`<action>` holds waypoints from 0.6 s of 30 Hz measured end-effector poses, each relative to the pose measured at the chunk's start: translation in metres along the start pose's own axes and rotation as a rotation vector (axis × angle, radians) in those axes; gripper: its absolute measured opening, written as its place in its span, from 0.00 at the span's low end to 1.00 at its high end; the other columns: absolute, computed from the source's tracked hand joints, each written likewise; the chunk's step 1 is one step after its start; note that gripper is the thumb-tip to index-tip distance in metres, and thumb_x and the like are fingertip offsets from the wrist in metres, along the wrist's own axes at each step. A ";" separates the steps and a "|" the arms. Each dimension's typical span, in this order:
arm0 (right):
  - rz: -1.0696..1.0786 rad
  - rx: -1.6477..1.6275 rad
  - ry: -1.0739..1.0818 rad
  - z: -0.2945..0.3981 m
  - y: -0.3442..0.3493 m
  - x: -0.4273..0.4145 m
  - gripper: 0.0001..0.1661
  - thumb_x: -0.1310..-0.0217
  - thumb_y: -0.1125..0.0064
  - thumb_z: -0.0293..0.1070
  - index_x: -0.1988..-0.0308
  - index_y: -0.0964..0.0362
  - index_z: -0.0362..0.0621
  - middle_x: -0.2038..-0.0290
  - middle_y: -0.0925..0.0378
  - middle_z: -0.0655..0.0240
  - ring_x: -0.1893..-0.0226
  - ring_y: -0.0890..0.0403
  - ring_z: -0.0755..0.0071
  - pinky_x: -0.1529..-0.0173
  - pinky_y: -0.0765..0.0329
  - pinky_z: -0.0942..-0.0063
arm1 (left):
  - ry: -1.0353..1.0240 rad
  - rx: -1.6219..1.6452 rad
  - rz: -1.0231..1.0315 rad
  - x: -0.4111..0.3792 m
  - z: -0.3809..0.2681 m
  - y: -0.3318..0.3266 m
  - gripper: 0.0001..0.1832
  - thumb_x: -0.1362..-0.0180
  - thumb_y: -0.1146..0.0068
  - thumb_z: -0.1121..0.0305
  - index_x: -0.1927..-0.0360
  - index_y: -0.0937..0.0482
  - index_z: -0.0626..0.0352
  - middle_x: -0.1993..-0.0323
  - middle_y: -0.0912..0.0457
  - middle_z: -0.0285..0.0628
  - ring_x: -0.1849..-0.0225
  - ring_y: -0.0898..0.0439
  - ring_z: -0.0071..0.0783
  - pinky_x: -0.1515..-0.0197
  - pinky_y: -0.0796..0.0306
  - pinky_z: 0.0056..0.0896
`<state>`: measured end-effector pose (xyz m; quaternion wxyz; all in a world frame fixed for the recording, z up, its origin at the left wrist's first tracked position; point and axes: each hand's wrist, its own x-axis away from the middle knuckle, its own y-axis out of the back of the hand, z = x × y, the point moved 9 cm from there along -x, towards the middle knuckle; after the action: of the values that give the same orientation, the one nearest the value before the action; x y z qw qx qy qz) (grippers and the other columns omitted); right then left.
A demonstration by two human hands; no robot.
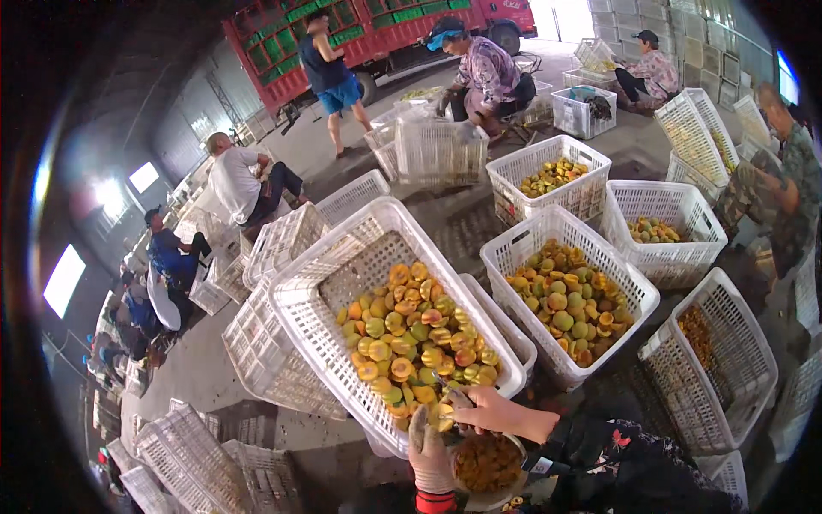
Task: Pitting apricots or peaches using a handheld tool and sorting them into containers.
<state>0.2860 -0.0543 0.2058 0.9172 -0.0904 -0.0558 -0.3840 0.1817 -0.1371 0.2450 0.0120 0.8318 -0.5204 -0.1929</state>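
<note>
My left hand (429, 450), in a pale knit glove, grips a halved yellow stone fruit (441, 417), its cut face showing. Close beside it, my bare right hand (485, 409) is closed on a slim metal hand tool (443, 381); whether it is a knife or a pitting tool is unclear. Both hands are at the near end of a tilted white plastic crate (340, 385). Inside this crate lie many whole-looking and halved yellow-green stone fruits (411, 321). Directly below my hands, a round bowl (517, 478) holds a brown heap, apparently fruit stones (486, 461).
Several more white crates of fruit (514, 254) stand to the right; one nearer crate (722, 411) contains brown pieces. Stacked crates (276, 353) support or crowd the left side. Seated workers (237, 180) surround the area. A red truck (411, 38) with green crates is behind.
</note>
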 end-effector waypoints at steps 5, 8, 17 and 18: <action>0.110 0.099 0.102 0.025 -0.014 0.010 0.22 0.40 0.40 0.40 0.48 0.29 0.44 0.70 0.25 0.72 0.75 0.28 0.82 0.71 0.30 0.78 | 0.507 0.877 -0.095 0.017 0.041 -0.005 0.18 0.34 0.57 0.75 0.41 0.33 0.70 0.49 0.22 0.52 0.50 0.21 0.45 0.44 0.29 0.40; -0.013 0.200 0.313 0.021 0.001 0.010 0.20 0.39 0.41 0.40 0.49 0.29 0.43 0.74 0.28 0.76 0.76 0.30 0.83 0.71 0.30 0.76 | 0.474 0.710 -0.034 0.013 0.056 -0.011 0.16 0.32 0.63 0.75 0.43 0.33 0.69 0.53 0.22 0.50 0.56 0.21 0.40 0.52 0.26 0.38; 0.037 0.916 0.392 0.026 -0.037 0.033 0.20 0.43 0.41 0.38 0.57 0.38 0.40 0.78 0.25 0.52 0.74 0.22 0.42 0.70 0.26 0.51 | 0.578 1.008 -0.299 0.011 0.036 0.007 0.12 0.28 0.64 0.69 0.49 0.31 0.62 0.56 0.24 0.42 0.57 0.24 0.30 0.53 0.27 0.29; 0.036 0.911 0.386 0.024 -0.036 0.033 0.19 0.44 0.41 0.38 0.57 0.38 0.40 0.78 0.26 0.52 0.74 0.22 0.42 0.71 0.26 0.51 | 0.555 0.973 -0.266 0.008 0.029 0.006 0.12 0.29 0.64 0.69 0.50 0.31 0.62 0.57 0.24 0.43 0.57 0.24 0.31 0.52 0.28 0.29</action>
<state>0.2823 -0.0974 0.2395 0.8636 0.3915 -0.0456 -0.3143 0.1698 -0.1418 0.2167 -0.2603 0.8194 -0.4176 0.2941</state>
